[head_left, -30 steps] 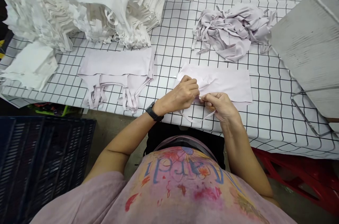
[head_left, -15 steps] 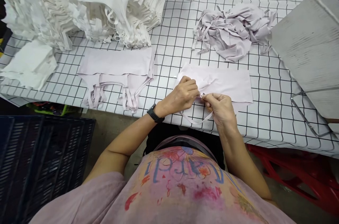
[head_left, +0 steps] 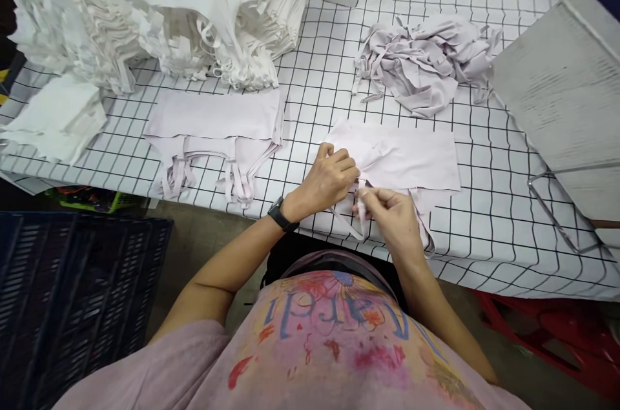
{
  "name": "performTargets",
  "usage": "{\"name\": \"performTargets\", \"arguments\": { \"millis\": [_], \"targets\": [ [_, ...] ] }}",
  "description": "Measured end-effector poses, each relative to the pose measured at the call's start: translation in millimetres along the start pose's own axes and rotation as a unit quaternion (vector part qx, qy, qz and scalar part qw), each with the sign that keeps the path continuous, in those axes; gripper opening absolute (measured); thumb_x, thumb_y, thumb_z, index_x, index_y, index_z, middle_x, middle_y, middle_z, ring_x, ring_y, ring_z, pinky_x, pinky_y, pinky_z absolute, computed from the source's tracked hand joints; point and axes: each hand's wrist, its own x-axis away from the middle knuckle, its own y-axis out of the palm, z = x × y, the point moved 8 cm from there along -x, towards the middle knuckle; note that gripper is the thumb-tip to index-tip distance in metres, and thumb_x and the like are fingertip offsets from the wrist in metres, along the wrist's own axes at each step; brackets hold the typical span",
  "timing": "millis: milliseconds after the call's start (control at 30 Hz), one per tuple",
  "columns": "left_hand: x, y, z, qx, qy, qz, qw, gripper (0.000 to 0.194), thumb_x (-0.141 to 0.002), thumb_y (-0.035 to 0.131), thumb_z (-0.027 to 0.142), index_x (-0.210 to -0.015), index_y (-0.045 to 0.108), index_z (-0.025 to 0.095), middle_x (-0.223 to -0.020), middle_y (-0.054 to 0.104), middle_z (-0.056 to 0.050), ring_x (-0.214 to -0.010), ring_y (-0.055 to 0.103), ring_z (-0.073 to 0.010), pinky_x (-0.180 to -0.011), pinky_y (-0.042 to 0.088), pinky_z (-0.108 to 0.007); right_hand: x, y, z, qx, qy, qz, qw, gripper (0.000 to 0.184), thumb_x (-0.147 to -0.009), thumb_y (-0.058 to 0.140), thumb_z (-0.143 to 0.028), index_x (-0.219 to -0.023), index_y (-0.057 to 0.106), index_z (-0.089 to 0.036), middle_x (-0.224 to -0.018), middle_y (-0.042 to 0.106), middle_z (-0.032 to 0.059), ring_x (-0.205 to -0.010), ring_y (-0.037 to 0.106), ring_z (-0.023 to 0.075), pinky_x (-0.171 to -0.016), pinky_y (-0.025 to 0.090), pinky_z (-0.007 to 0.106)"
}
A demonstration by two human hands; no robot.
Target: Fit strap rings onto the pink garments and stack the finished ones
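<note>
A pale pink garment (head_left: 411, 155) lies flat near the table's front edge. My left hand (head_left: 329, 179) is closed in a pinch on its thin strap (head_left: 345, 223), which loops down over the edge. My right hand (head_left: 390, 216) sits just beside it, fingers pinched on the same strap. A black watch (head_left: 279, 214) is on my left wrist.
A neat stack of pink garments (head_left: 217, 132) lies to the left, a crumpled pink heap (head_left: 426, 61) behind. Big white fabric stacks (head_left: 155, 10) fill the back left. A grey board (head_left: 562, 93) lies right. A dark crate (head_left: 72, 300) and a red stool (head_left: 557, 332) stand below the checked table (head_left: 504, 235).
Both hands have shifted slightly down and left along the strap. The right hand has pulled back toward the table edge. More of the garment's lower right strap now hangs over the edge.
</note>
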Motion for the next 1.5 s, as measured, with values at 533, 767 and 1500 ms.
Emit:
{"name": "performTargets", "arguments": {
  "millis": [533, 767, 1500],
  "targets": [
    [25.5, -30.2, -67.2, -0.163, -0.155, 0.009, 0.974, 0.009, -0.091, 0.056, 0.017, -0.091, 0.065, 0.017, -0.097, 0.067, -0.012, -0.089, 0.055, -0.0278, -0.078, 0.038, -0.041, -28.8, -148.5, -5.1, 0.465, -0.178, 0.286, 0.819, 0.037, -0.092, 0.050, -0.034, -0.117, 0.074, -0.021, -0.139, 0.066, 0.0150, -0.135, 0.052, 0.0384, -0.109, 0.036, 0.064],
    [-12.5, -20.3, -63.3, -0.086, -0.189, -0.058, 0.976, 0.033, -0.097, 0.048, 0.020, -0.127, 0.060, 0.019, -0.131, 0.059, -0.014, -0.118, 0.052, -0.0317, -0.094, 0.039, -0.047, -77.1, -175.8, -16.8, 0.406, -0.208, 0.291, 0.841, 0.034, -0.086, 0.058, -0.043, -0.106, 0.071, -0.019, -0.115, 0.064, 0.0165, -0.114, 0.057, 0.0348, -0.103, 0.045, 0.054],
    [-40.8, -6.9, -125.2, 0.025, -0.321, -0.076, 0.944, 0.030, -0.080, 0.050, 0.006, -0.104, 0.063, 0.020, -0.104, 0.066, -0.010, -0.111, 0.057, -0.0319, -0.088, 0.034, -0.044, -108.4, -198.4, -25.1, 0.263, -0.140, 0.346, 0.890, 0.010, -0.071, 0.056, -0.028, -0.080, 0.054, -0.024, -0.070, 0.060, 0.0021, -0.072, 0.060, 0.0242, -0.089, 0.051, 0.045]
  ]
}}
